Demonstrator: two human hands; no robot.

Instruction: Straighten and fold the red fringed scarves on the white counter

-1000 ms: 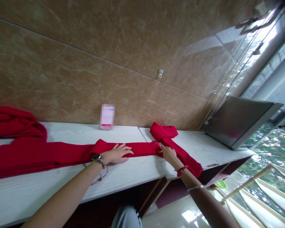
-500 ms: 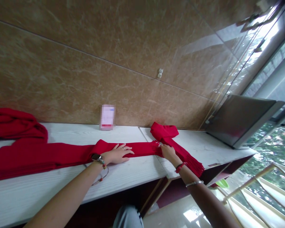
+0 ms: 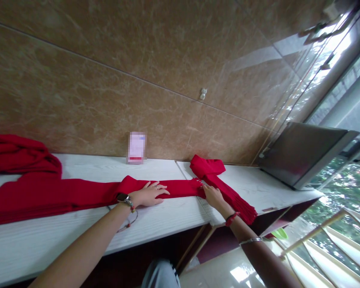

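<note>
A long strip of red knitted fabric [image 3: 93, 193] runs along the white countertop, folded over at places. My left hand [image 3: 148, 195] lies on it, palm down with the fingers spread. At the strip's right end, where small white marks show along the edge, my right hand [image 3: 213, 196] has its fingers curled in a pinch on the fabric. The tips of those fingers are partly hidden. Just beyond that hand, another red knitted piece [image 3: 235, 199] lies bent at an angle, its ribbed end near the counter's front edge.
A bunched heap of red fabric [image 3: 24, 154] sits at the far left of the white countertop [image 3: 87, 236]. A blurred pinkish box [image 3: 136, 148] stands against the brown tiled wall [image 3: 108, 104]. At the right are a dark grey metal box-shaped object [image 3: 303, 154] and a pale rack [image 3: 327, 240].
Both hands stay at the same spots on the red strip. My right wrist and forearm have shifted slightly right and down.
</note>
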